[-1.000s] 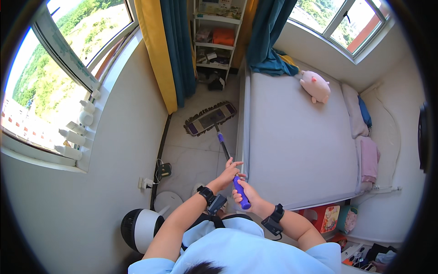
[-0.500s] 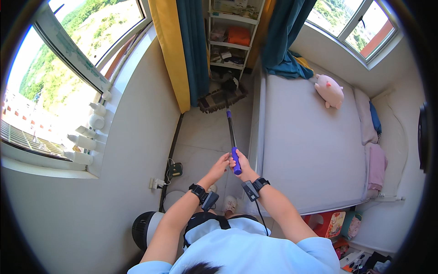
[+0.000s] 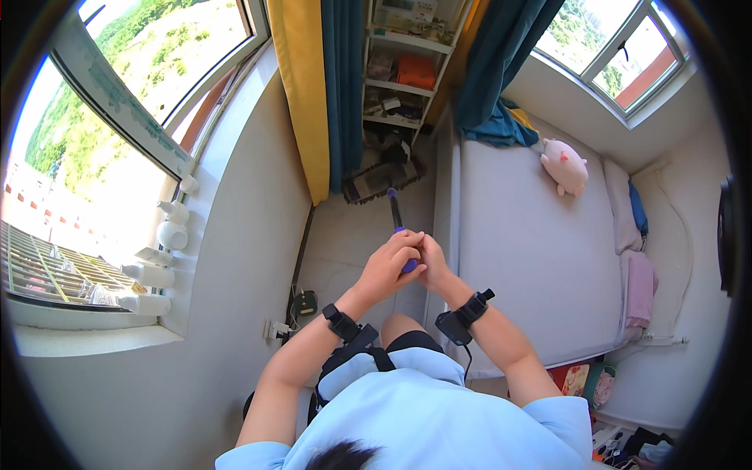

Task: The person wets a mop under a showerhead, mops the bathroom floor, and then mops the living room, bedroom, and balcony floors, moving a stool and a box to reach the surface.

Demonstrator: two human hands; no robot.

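Floorward, mop handle [image 3: 395, 210] runs from both hands' grip.

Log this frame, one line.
left hand + right hand: gripping mop handle | mop head: on floor, by shelf

The scene is viewed from a single head-worn fisheye camera, aimed steeply down over the wearer's own head and shoulders. The floor strip [image 3: 352, 235] between window wall and bed [image 3: 533, 251] is taken in from standing height, with edges bent toward the rim.
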